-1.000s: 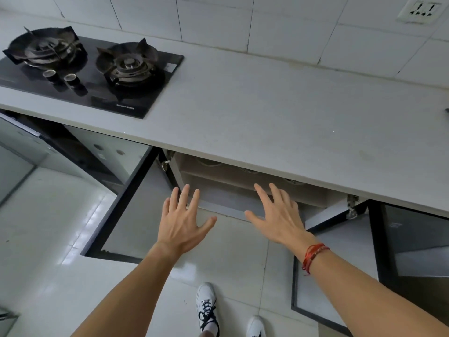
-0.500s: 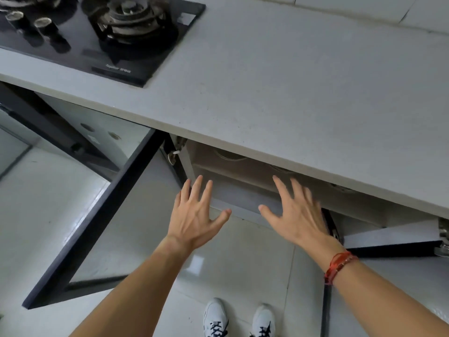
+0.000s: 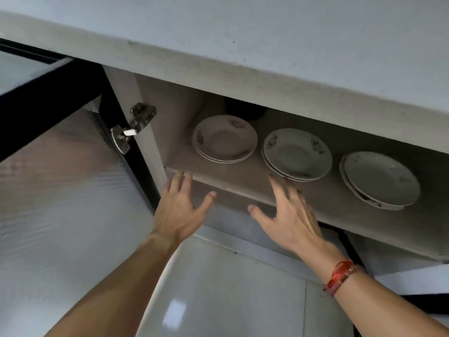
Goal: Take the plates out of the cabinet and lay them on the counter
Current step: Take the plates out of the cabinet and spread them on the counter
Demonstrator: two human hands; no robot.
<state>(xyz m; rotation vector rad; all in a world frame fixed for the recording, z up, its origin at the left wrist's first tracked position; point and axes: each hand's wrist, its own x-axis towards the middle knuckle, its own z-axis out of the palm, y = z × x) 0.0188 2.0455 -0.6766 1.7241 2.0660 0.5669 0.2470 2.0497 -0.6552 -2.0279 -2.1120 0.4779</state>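
Note:
Three small stacks of white plates with faint flower prints sit on the upper shelf (image 3: 243, 177) of the open cabinet: a left stack (image 3: 224, 138), a middle stack (image 3: 297, 154) and a right stack (image 3: 381, 180). My left hand (image 3: 181, 207) is spread flat, fingertips at the shelf's front edge, below and left of the left stack. My right hand (image 3: 289, 215) is also spread, its fingertips just short of the middle stack's near rim. Neither hand holds anything. The grey counter (image 3: 291, 45) overhangs the cabinet.
The left cabinet door (image 3: 60, 190), frosted glass in a black frame, stands open on its metal hinge (image 3: 131, 132). Part of the right door shows at the lower right (image 3: 413, 278). Glossy white floor tiles (image 3: 218, 300) lie below.
The view has dropped low and close to the cabinet, so the plates on the shelf now show and the stove is out of sight. Both hands have reached forward to the shelf edge.

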